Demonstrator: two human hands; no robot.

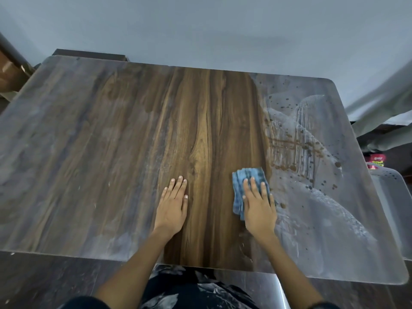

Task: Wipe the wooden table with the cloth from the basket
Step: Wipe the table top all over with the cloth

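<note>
Both hands lie flat: left hand (172, 202) on bare wooden table (111, 141), right hand (258, 205) pressing the blue cloth (244, 186) beside the dusty, spattered patch (296, 150). Wiping could smear that grime onto the clean centre.

Cloth (247, 186) on dusty wooden table (111, 152)

No legible text; only blurred print on the red packet (376, 161) beside the table.
</note>
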